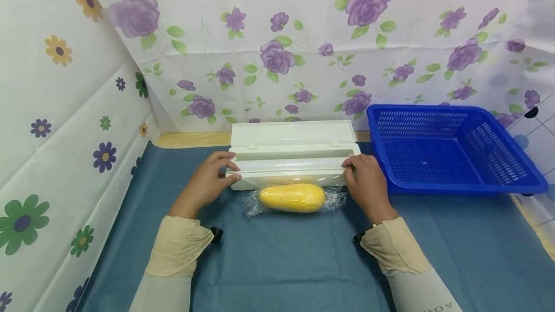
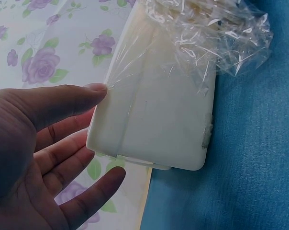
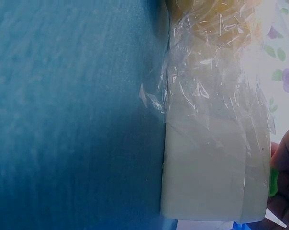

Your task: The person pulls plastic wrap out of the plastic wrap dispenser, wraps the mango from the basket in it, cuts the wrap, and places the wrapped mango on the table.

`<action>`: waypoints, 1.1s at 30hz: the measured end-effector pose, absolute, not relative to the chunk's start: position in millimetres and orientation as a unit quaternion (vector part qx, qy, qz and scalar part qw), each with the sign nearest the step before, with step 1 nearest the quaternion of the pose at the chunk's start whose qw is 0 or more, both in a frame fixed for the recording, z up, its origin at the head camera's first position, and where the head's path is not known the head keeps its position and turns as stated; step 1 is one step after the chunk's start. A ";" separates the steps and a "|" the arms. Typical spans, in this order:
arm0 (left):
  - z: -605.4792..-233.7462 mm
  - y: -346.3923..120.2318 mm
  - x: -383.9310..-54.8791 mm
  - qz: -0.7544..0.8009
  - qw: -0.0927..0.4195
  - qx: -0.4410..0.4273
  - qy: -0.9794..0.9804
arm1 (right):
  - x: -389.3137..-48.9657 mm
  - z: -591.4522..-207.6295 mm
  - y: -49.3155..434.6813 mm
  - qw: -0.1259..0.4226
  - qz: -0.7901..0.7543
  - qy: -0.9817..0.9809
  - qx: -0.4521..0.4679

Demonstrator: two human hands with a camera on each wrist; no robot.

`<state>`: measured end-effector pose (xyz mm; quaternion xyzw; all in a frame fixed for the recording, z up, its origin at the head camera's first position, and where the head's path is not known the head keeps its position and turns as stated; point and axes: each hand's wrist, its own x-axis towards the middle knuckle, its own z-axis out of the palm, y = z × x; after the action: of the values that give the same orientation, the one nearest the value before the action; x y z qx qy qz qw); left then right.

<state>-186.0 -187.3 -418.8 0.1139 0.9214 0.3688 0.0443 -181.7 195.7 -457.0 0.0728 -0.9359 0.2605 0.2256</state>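
A white cling film dispenser [image 1: 290,179] stands on the blue cloth, its lid [image 1: 292,133] raised at the back and a film roll [image 1: 295,164] inside. Film runs over the front edge to a yellow oblong fruit or vegetable [image 1: 292,198], wrapped in clear film [image 1: 256,201] with crumpled ends. My left hand [image 1: 205,182] holds the dispenser's left end, with the thumb at the front edge and fingers behind it. At the right end, my right hand [image 1: 367,182] pinches a small green slide cutter [image 3: 273,182] by the front edge; its fingers partly cover it.
A blue slotted plastic basket [image 1: 459,189] stands to the right of the dispenser, close to my right hand. Flowered sheets [image 1: 277,57] form the back and left walls. The blue cloth [image 1: 295,264] covers the table, with a wooden edge [image 1: 195,139] showing at the back.
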 end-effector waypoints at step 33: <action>-419.5 -189.9 -186.6 0.375 0.047 0.122 0.918 | -183.5 -459.5 199.0 0.253 0.281 -0.920 0.101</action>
<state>-186.6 -189.9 -419.5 0.1222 0.9179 0.3746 0.0472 -183.5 199.0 -459.5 0.1009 -0.9203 0.2810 0.2530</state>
